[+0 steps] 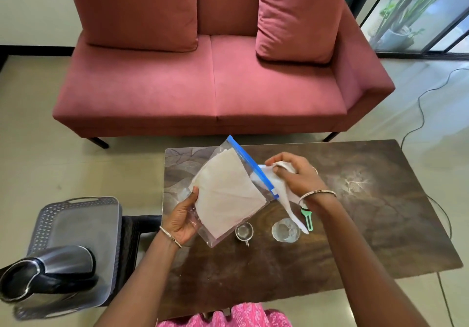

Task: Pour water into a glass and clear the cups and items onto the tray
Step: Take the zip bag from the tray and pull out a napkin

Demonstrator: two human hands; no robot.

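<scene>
My left hand [181, 221] holds up a clear zip bag [228, 194] with a blue seal strip, full of white tissues, above the dark wooden table [355, 238]. At the bag's mouth my right hand [294, 174] grips one white tissue [286, 200] that trails down from it. Below the bag on the table stand a small steel cup [244, 231] and a clear glass [285, 231]. A green-handled tool [307, 219] lies beside the glass. A grey perforated tray [76, 222] sits on a low stand at the left, with a steel jug [48, 268] on it.
A pink sofa [215, 78] with two cushions faces the table's far edge. A black cable [431, 113] runs over the tiled floor on the right, near a glass door. The tray's stand stands apart from the table's left edge.
</scene>
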